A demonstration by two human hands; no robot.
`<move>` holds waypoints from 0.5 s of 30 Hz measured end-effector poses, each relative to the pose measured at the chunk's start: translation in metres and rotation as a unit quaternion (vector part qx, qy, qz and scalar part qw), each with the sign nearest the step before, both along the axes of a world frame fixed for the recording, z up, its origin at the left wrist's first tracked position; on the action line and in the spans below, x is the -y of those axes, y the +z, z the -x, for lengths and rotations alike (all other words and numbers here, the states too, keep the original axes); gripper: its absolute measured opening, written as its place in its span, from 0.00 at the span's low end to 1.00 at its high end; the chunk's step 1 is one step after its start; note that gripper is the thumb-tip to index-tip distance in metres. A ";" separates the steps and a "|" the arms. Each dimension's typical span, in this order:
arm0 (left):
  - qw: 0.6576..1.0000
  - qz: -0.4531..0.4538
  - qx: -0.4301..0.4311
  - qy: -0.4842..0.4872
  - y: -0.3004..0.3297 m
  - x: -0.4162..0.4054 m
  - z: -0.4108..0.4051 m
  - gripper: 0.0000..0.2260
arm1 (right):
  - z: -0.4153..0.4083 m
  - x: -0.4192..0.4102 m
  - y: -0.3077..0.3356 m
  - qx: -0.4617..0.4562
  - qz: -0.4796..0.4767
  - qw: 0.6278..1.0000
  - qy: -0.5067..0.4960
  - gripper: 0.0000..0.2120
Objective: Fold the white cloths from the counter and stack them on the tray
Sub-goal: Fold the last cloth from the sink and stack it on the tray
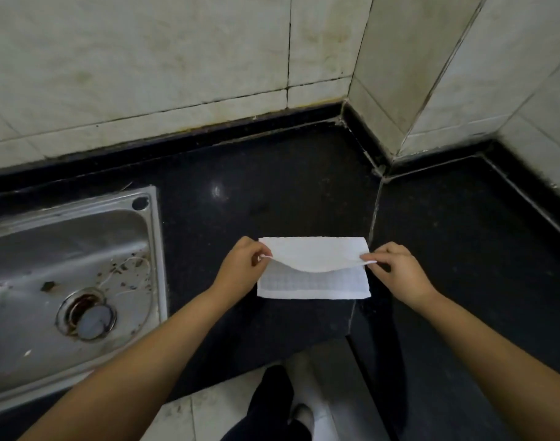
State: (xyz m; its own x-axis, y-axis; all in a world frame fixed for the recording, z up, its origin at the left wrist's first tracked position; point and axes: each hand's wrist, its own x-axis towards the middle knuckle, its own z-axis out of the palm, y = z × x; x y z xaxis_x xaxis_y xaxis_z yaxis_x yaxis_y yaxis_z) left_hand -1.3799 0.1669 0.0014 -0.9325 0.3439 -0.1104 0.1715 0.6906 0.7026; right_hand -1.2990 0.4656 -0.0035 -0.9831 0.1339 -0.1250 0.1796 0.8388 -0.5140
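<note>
One white cloth (313, 268) lies on the black counter (272, 192), near its front edge. Its far half is folded toward me and sags in a curve over the checked lower half. My left hand (243, 262) pinches the folded edge's left corner. My right hand (396, 265) pinches the right corner. Both corners are lifted slightly off the lower layer. No tray is in view.
A steel sink (68, 275) with a round drain and scattered debris sits at the left, its rim close to my left forearm. Tiled walls (176, 65) close the counter at the back and right. The floor and my legs show below the counter edge.
</note>
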 end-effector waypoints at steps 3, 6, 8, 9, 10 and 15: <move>0.998 0.055 -0.010 -0.025 -0.015 0.008 -0.023 0.06 | -0.026 -0.002 -0.018 -0.056 -0.048 0.996 0.050 0.14; 0.991 0.107 -0.055 -0.055 -0.026 0.013 -0.035 0.07 | -0.039 -0.001 -0.029 -0.074 -0.101 0.988 0.092 0.17; 0.984 0.145 -0.075 -0.075 -0.031 0.015 -0.040 0.07 | -0.043 0.001 -0.032 -0.074 -0.140 0.981 0.110 0.18; 0.981 0.158 -0.082 -0.080 -0.034 0.016 -0.042 0.07 | -0.044 0.002 -0.033 -0.070 -0.156 0.978 0.117 0.18; 0.979 0.166 -0.088 -0.083 -0.037 0.017 -0.044 0.07 | -0.045 0.001 -0.033 -0.061 -0.166 0.977 0.122 0.17; 0.982 0.169 -0.055 -0.063 -0.035 0.019 -0.041 0.09 | -0.014 0.006 -0.009 -0.018 -0.154 0.983 0.100 0.08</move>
